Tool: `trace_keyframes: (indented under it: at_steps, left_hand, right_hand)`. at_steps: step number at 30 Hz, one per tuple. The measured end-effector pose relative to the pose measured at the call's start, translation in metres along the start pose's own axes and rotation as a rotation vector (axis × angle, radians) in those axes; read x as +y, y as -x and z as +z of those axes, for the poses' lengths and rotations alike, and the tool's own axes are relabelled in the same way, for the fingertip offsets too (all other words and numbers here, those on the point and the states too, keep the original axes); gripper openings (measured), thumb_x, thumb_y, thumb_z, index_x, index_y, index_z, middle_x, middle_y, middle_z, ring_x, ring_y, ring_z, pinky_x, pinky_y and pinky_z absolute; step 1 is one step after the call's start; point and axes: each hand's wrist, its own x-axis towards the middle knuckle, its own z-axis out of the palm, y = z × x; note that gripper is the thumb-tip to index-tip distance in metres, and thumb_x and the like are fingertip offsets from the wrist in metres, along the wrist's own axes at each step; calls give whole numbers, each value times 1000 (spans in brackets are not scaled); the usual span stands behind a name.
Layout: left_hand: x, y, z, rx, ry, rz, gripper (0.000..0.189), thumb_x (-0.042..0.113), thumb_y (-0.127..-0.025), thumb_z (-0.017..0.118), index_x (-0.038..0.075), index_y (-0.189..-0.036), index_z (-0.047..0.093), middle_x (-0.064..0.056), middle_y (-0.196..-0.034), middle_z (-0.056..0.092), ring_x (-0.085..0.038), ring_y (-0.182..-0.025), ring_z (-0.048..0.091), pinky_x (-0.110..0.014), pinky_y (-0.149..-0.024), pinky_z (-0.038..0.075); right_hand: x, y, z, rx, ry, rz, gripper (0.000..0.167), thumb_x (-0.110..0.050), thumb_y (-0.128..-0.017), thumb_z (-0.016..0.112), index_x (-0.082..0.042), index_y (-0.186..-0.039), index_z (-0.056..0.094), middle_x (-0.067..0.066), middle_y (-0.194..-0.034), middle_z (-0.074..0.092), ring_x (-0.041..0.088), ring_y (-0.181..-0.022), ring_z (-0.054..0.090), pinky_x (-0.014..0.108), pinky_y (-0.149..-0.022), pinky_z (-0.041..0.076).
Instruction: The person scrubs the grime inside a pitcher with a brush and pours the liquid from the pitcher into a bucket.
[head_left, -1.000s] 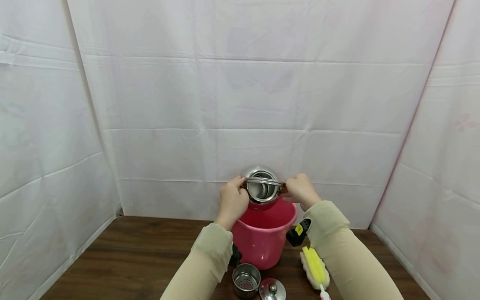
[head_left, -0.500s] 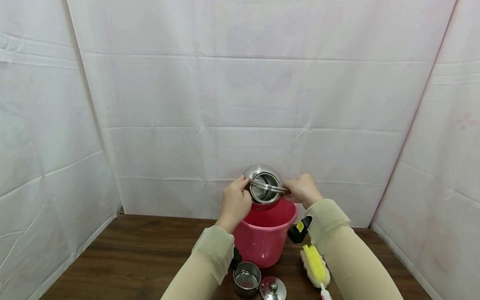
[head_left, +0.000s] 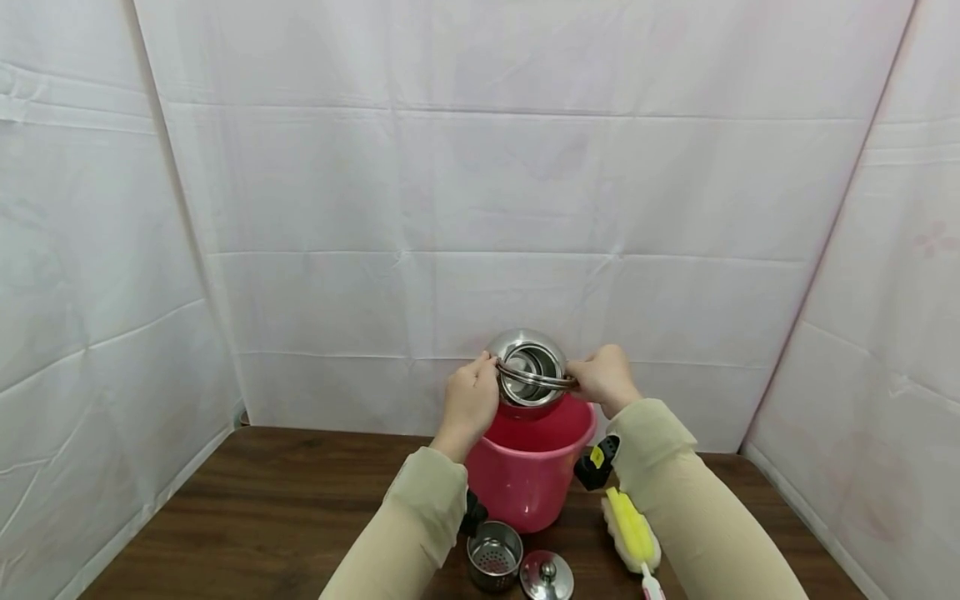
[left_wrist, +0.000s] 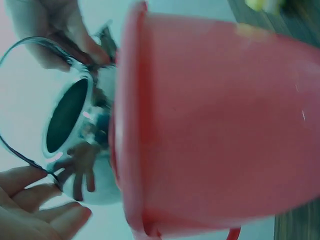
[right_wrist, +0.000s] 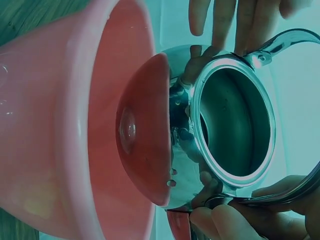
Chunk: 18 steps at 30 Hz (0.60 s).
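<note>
A shiny stainless steel teapot (head_left: 517, 340) is held tilted above the pink bucket (head_left: 517, 492), its lidless mouth turned toward me. My left hand (head_left: 470, 406) pinches the teapot at the left end of its hooped handle (head_left: 532, 379). On the other side, my right hand (head_left: 604, 380) grips the handle's right end, with fingers curled round it. In the right wrist view, drops hang on the polished teapot body (right_wrist: 182, 175), which mirrors the bucket and fingers. The left wrist view has the bucket wall (left_wrist: 225, 120) covering much of the teapot.
In front of the bucket stand a perforated metal strainer cup (head_left: 495, 560) and a round knobbed lid (head_left: 547, 575). A yellow and white brush (head_left: 630, 529) lies to the right, by my forearm. White cloth walls (head_left: 480, 183) enclose the wooden table (head_left: 300, 508).
The teapot and my left hand have shifted slightly right. The handle now slants lower on its right side. Bucket, strainer cup, lid and brush stay in place.
</note>
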Motion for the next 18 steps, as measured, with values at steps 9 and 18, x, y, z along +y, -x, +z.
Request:
trace_keyframes:
  at_steps: [9,18]
  left_hand:
    - [13,-2,-2,44,101,-284,49,36,-94,44,15,-50,44,-11,-84,66,-20,-85,53,-37,-82,46]
    - [16,-1,-2,52,209,-356,49,29,-95,52,12,-49,46,1,-57,40,-16,-65,40,-27,-58,38]
  right_hand:
    - [-2,6,3,45,88,-30,22,-4,-81,54,10,-75,70,9,-66,65,10,-52,61,24,-52,54]
    - [-3,12,11,134,234,-116,24,-11,-83,57,5,-83,75,16,-79,72,17,-68,61,23,-56,45]
